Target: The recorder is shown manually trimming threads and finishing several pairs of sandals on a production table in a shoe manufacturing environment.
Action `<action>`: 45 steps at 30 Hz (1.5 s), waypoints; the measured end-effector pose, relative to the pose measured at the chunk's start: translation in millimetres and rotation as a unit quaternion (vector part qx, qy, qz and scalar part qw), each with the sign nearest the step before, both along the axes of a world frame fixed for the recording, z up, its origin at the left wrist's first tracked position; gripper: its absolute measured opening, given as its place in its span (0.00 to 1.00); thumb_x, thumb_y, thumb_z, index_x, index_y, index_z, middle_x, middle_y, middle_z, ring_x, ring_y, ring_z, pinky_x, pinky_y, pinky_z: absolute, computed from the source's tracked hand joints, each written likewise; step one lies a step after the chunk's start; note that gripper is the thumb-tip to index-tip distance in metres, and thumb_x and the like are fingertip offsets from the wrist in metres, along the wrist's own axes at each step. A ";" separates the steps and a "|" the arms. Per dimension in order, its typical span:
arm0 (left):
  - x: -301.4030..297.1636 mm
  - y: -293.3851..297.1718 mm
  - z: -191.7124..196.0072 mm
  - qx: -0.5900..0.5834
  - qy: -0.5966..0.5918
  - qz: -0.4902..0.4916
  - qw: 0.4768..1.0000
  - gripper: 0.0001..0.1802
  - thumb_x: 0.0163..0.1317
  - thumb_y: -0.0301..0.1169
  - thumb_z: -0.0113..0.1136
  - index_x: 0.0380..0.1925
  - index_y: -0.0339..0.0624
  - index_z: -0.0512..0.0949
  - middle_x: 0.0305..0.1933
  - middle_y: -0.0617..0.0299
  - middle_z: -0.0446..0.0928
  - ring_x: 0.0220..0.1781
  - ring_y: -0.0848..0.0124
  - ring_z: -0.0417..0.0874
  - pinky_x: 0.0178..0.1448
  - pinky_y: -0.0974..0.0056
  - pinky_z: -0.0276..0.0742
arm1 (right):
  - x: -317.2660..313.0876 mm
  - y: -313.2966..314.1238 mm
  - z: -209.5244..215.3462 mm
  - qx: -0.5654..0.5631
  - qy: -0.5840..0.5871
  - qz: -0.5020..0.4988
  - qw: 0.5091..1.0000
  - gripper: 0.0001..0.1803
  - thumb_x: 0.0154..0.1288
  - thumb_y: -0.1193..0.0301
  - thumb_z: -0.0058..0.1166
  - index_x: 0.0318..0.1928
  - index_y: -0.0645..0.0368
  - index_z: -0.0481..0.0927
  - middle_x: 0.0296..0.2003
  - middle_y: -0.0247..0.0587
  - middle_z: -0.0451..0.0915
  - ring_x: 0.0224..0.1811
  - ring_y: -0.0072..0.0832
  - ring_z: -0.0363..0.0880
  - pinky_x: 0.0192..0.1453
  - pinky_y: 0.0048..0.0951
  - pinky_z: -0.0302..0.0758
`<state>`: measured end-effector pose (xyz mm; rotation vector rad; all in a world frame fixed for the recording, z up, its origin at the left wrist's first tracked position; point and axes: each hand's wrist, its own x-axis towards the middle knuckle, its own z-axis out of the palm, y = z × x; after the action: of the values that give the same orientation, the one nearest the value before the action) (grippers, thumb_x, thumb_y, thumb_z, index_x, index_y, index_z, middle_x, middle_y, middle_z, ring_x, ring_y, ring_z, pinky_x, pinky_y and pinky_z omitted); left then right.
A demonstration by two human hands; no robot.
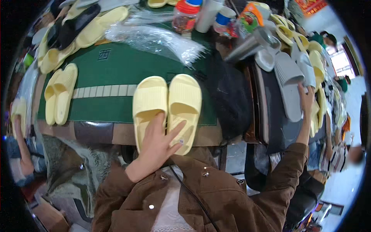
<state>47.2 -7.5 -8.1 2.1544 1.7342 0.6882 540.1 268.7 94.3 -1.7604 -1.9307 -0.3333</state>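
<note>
A pair of pale yellow slide slippers (167, 104) lies side by side at the near edge of the green table mat (112, 65). My left hand (156, 145) rests flat across their heels, fingers spread, pressing on both. Far out to the right, my right hand (307, 101) reaches to a grey slipper (289, 83) in a stack and has its fingers on the slipper's edge; whether it grips is unclear.
More yellow slippers lie at the left (60, 94) and back left (92, 29). Clear plastic bags (154, 38) lie on the mat. Jars and cups (187, 15) stand at the back. A black cloth (230, 96) drapes right of the pair. Other people are at the right edge (340, 150).
</note>
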 end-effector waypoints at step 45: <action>-146.2 7.3 10.6 0.076 -0.277 0.208 0.935 0.19 0.70 0.27 0.47 0.59 0.34 0.71 0.60 0.51 0.73 0.57 0.65 0.76 0.62 0.65 0.68 | -382.6 -174.8 -67.1 -0.368 0.691 0.235 0.576 0.18 0.69 0.74 0.49 0.58 0.59 0.75 0.42 0.28 0.74 0.30 0.12 0.63 0.37 0.15 0.63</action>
<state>-99.0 -0.2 2.5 1.4554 1.8488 1.4185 157.5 94.0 27.2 -0.9567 -1.0814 1.7425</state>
